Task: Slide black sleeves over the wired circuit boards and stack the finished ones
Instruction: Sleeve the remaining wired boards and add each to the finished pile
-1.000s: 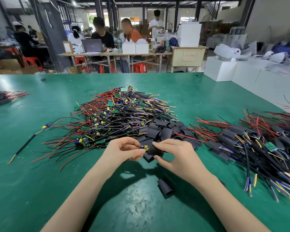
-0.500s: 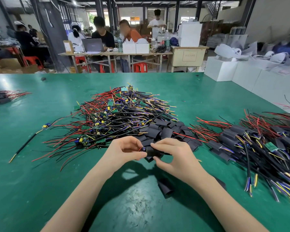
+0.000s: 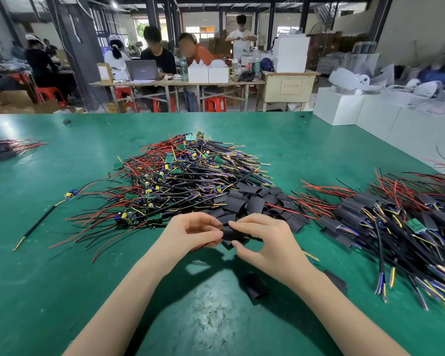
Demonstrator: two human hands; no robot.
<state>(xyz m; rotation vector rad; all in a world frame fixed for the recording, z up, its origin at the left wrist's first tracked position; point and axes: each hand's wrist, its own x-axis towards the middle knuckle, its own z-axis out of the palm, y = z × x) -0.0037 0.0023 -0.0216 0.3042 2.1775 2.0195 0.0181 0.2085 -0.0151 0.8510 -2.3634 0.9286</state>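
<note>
At frame centre I am pinching 1 black sleeve (image 3: 232,233) between my left hand (image 3: 190,233) and right hand (image 3: 263,242), working it over a board I cannot see. The finished stack (image 3: 385,222) is filling the right side, but the unsleeved pile (image 3: 180,176) above centre is looking bigger, so much is remaining.

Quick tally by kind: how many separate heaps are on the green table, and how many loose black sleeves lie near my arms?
Bare wired-board heaps: 1
Empty-sleeve heaps: 1
Sleeved-board heaps: 2
Loose black sleeves by the arms: 2
Total: 6
</note>
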